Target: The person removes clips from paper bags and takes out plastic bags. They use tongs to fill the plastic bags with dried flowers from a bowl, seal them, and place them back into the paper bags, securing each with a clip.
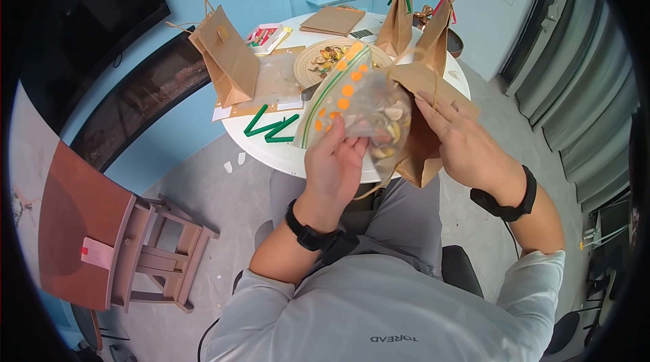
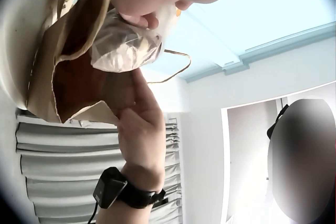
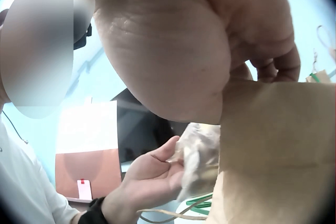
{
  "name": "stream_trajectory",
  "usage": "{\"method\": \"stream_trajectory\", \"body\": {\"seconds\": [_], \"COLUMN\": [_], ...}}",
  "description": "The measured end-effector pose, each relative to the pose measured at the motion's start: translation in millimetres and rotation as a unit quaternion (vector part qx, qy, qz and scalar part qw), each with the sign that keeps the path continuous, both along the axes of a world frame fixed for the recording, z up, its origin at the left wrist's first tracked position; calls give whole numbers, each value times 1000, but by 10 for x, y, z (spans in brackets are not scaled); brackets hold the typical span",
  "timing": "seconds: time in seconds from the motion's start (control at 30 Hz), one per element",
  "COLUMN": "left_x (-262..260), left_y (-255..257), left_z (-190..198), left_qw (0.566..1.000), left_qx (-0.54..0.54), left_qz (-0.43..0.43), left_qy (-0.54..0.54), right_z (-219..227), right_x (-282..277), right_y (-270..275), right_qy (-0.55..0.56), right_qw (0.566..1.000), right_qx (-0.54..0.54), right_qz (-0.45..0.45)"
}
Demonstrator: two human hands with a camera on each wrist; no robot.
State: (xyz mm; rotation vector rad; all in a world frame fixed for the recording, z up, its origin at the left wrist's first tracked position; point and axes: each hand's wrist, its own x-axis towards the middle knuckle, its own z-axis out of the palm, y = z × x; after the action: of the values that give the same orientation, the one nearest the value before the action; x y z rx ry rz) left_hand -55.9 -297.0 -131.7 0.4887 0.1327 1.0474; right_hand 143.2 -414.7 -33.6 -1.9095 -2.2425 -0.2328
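My left hand (image 1: 333, 169) holds a clear zip bag (image 1: 399, 133) with orange dots and a green seal strip, pinched between thumb and fingers. Dried slices and pieces show through its plastic. The right hand (image 1: 474, 152) grips the rim of a brown paper bag (image 1: 421, 167) with twisted handles. This paper bag stands tilted at the table's near edge, its mouth facing the zip bag. From the left wrist view, the lower end of the zip bag (image 2: 123, 48) overlaps the paper bag's opening. In the right wrist view my right fingers (image 3: 286, 66) bend over the paper rim.
A round plate (image 1: 301, 71) of dried pieces sits mid-table. Green clip sticks (image 1: 281, 128) lie at the near left. One paper bag (image 1: 227, 54) stands left; two clipped ones, including a green-clipped bag (image 1: 396, 27), stand back right. A flat paper bag (image 1: 332, 21) lies behind.
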Motion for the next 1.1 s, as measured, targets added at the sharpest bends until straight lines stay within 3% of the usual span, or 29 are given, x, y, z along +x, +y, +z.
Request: {"method": "stream_trajectory", "body": {"seconds": [0.17,0.27,0.47,0.57,0.67,0.77,0.97,1.07,1.1], "left_x": [165,226,79,-85,-166,-7,338,615,717], "left_y": [7,-78,-53,237,333,287,263,225,209], "left_z": [-118,-197,-60,-178,-134,-105,-425,-501,-487], "left_qw": [998,994,981,951,928,906,946,966,967], "left_qx": [-26,-14,-51,-12,19,49,-32,-58,-63], "left_qz": [-51,-79,-165,-308,-317,-267,-246,-254,-246], "left_qy": [-20,70,93,22,193,326,210,3,27], "right_z": [74,68,18,-19,-43,-81,-197,-182,-157], "right_x": [14,53,-7,-9,-19,-63,-56,-75,-81], "right_y": [28,47,29,0,-4,-10,7,18,18], "right_qy": [83,102,104,112,115,118,108,104,99], "right_qw": [996,994,994,993,992,990,991,992,993], "right_qx": [3,3,-33,-45,-54,-61,-53,-38,-26], "right_qz": [23,30,13,17,24,38,51,60,60]}}
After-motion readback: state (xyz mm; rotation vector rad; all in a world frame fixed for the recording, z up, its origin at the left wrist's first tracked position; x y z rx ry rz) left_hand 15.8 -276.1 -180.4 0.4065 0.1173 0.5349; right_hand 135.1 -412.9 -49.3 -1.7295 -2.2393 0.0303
